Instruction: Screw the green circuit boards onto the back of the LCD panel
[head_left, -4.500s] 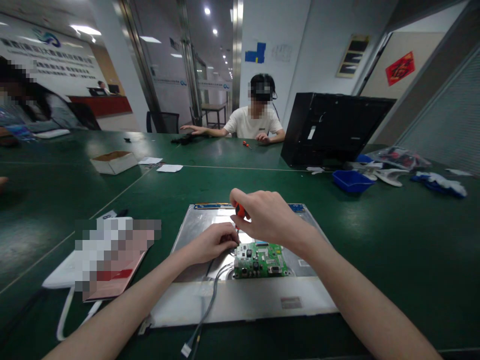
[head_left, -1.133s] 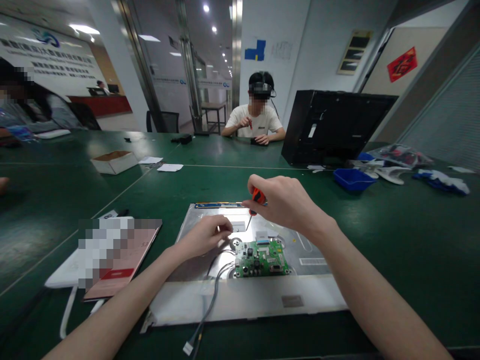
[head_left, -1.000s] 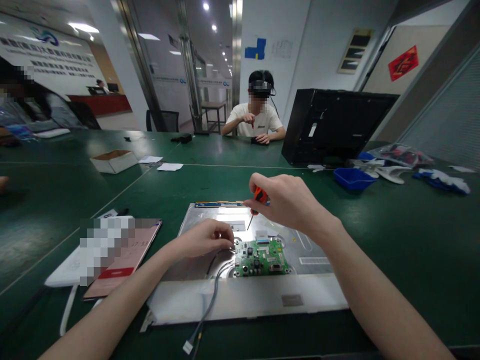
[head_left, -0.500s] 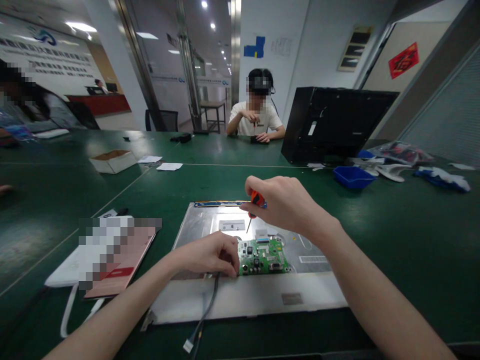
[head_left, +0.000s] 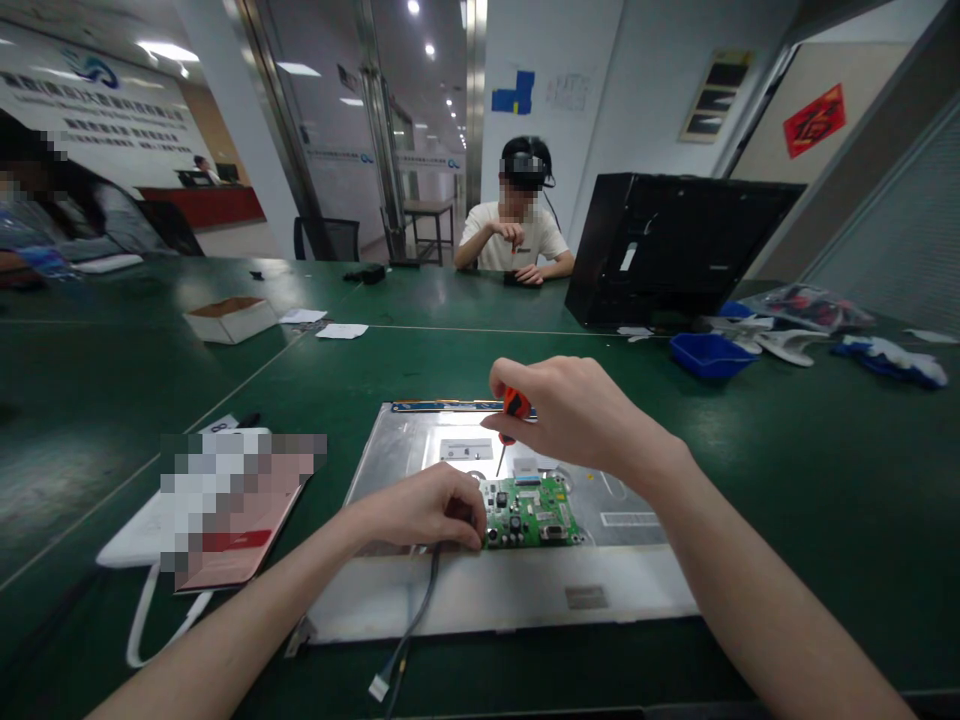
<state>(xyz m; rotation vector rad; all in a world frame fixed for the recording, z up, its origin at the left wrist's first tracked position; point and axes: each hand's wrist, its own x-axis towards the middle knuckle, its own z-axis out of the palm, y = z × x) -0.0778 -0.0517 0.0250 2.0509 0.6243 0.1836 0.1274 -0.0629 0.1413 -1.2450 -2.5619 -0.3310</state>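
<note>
A green circuit board (head_left: 534, 512) lies on the silvery back of a flat display panel (head_left: 495, 595). My left hand (head_left: 442, 505) has its fingers curled and pinched at the board's left edge; the fingertips are partly hidden. Above the board's far left corner, my right hand (head_left: 581, 412) grips the red and black handle of a screwdriver (head_left: 516, 403). Its thin shaft points down, tilted slightly, with the tip near the board's back edge; whether it touches is unclear. From beneath my left hand a dark cable (head_left: 424, 610) runs over the panel's front edge to a white connector.
Left of the panel lie a white device with a cord and a pinkish folder (head_left: 292, 500), partly blurred. A white box (head_left: 231, 320) stands farther back. At the right are a blue tray (head_left: 711, 355) and a black monitor (head_left: 682, 250). Another person sits across the green table (head_left: 420, 360).
The screwdriver and my right hand have come down slightly toward the board. My left hand stays at the board's edge. The whole view has shifted a little.
</note>
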